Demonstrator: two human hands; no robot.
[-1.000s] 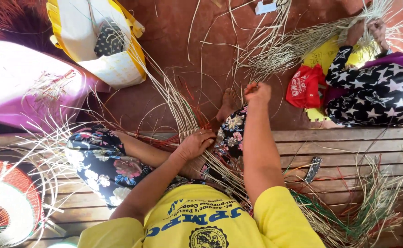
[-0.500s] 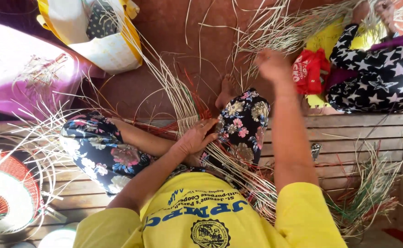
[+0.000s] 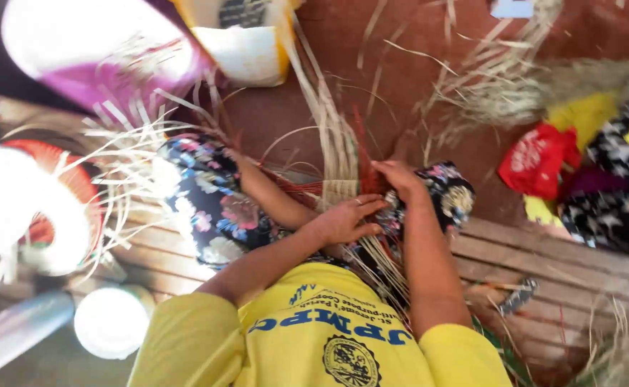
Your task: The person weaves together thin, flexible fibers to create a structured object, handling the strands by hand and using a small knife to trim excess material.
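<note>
Down over the lap, both hands met on a half-woven strip of pale straw strands (image 3: 339, 168) that fanned up and away across the reddish floor (image 3: 429, 86). The left hand (image 3: 346, 218) lay across the woven part (image 3: 339, 192), fingers curled over it and pressing it against the knee. The right hand (image 3: 397, 175) sat just beside it, fingertips pinched on a few strands next to a dark red strand (image 3: 361, 154); the frame was blurred, so the exact grip could only be guessed at, though it looked closed on the straw. The person sat cross-legged in floral trousers (image 3: 217, 208) and a yellow shirt (image 3: 314, 337) on a slatted wooden bench (image 3: 544, 258). More loose straw (image 3: 501, 86) lay scattered beyond the hands. A yellow-and-white bag (image 3: 246, 43) stood at the top, a round red-and-white woven piece (image 3: 49, 208) lay well apart on the left, and a red plastic bag (image 3: 536, 161) rested near a star-patterned cloth (image 3: 619, 208) on the right.
</note>
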